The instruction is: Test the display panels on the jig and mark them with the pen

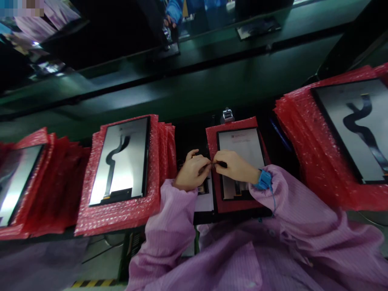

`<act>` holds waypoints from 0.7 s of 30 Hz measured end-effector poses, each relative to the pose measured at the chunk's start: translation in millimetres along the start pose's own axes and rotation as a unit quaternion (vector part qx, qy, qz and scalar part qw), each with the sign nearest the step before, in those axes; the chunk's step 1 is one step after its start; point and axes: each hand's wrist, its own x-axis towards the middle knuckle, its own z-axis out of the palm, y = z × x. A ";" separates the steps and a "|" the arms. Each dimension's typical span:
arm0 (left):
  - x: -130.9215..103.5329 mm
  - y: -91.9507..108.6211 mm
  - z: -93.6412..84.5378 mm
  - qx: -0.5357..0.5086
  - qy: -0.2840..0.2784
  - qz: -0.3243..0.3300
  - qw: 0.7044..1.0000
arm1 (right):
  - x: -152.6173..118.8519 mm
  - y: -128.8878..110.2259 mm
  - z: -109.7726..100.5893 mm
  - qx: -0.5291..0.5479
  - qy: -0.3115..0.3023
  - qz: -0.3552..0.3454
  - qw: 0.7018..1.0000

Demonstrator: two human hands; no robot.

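A display panel (242,147) lies face down on a red bubble-wrap sheet (233,126) straight ahead of me. My right hand (238,167), with a blue wrist strap (264,180), pinches a small dark strip at the panel's left edge. My left hand (192,169) meets it fingertip to fingertip and grips the same strip. What the strip is exactly I cannot tell.
A stack of red bubble wrap (121,202) at the left carries another panel (123,159) with a black flex cable. More stacks lie at the far left (36,194) and right (321,149). A dark conveyor (197,89) runs behind. Another person's blue sleeve (174,10) shows at the far side.
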 end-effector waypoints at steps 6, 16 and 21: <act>1.0 0.2 3.3 0.014 0.005 -0.001 1.000 | 0.7 3.5 -1.0 -0.021 -0.035 -0.015 0.999; -0.1 1.1 7.0 0.008 0.009 0.012 1.000 | 1.2 4.2 -2.6 -0.060 -0.075 0.011 0.995; -2.0 -1.9 4.5 0.008 0.104 -0.019 0.994 | 1.6 4.2 -26.1 0.039 -0.087 0.032 0.995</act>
